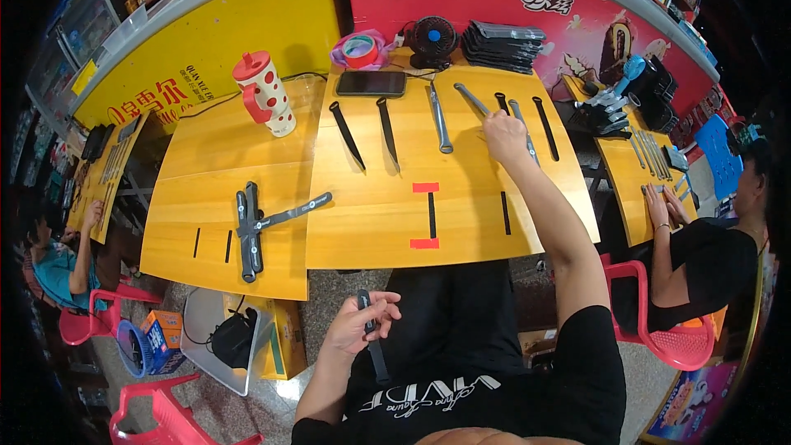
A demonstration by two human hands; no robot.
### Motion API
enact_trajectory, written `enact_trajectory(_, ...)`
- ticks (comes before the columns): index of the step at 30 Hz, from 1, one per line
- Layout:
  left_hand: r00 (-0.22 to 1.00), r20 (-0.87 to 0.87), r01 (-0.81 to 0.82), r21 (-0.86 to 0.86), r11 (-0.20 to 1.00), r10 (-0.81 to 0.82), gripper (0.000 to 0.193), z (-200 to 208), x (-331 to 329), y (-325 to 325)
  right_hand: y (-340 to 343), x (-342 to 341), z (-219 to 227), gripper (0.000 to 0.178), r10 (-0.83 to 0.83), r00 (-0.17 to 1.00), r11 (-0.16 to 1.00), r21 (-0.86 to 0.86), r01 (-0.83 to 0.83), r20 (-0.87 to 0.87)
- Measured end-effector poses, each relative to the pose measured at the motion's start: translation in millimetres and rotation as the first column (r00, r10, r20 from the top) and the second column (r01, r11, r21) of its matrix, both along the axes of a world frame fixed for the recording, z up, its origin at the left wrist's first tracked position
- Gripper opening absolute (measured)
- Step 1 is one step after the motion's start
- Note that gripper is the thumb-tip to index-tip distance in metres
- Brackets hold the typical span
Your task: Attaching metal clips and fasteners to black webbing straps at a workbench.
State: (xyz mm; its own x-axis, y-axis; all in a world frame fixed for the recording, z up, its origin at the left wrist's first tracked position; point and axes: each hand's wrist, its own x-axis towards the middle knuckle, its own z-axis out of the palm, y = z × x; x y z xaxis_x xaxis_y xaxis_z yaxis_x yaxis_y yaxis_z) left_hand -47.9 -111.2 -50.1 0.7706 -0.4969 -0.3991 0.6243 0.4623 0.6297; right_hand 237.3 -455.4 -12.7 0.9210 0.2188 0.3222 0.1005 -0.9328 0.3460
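Note:
My left hand (359, 323), near the table's front edge, is closed round a dark grey strap (377, 360) whose tail hangs down over my lap. At the right back of the table my right hand (508, 138) has its fingers closed on the end of a grey strap (471, 99), which slants away to the upper left. Another grey strap (529, 144) and a black strap (501, 102) lie right beside these fingers. Further right is a black strap (545, 128). To the left lie a grey strap (440, 119) and two pointed black strips (347, 133).
A bundle of grey straps (250, 235) lies crossed at the left front. Red tape pieces (425, 187) and black lines mark the wooden table (371, 231). Behind stand a dotted cup (268, 99), phone (371, 83), fan (433, 39) and black stack (501, 45). People sit at both sides.

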Motion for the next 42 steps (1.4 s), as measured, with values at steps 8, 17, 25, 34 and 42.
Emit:
enact_trajectory(8, 0.999, -0.041, 0.002, 0.016, 1.0, -0.001, 0.028, -7.6, 7.8, -5.3, 26.0, -5.0, 12.6, 0.015, 0.076, 0.996, 0.994, -0.085, -0.072, 0.053)
enact_trajectory(17, 0.986, 0.023, -0.161, -0.097, 0.982, 0.164, 0.026, -11.1, -6.5, -24.8, 25.9, -36.2, 22.3, 0.017, 0.069, 0.98, 0.853, 0.52, 0.041, -0.189)
enact_trajectory(25, 0.982, 0.153, -0.104, -0.053, 0.993, 0.111, 0.027, 0.2, -5.6, -46.2, 51.3, -243.3, 45.5, 0.018, 0.53, 0.838, 0.249, 0.968, -0.004, -0.133)
enact_trajectory(34, 0.968, 0.249, 0.014, 0.035, 0.999, -0.022, 0.025, 32.7, -23.7, -64.8, 92.2, -350.6, 12.7, 0.011, 0.45, 0.892, 0.089, 0.993, -0.073, 0.025)
enact_trajectory(42, 0.972, 0.224, 0.066, 0.002, 0.998, -0.064, 0.026, 46.0, -35.9, -75.6, 90.5, -358.6, 26.1, 0.009, 0.356, 0.919, 0.295, 0.913, -0.283, 0.17)
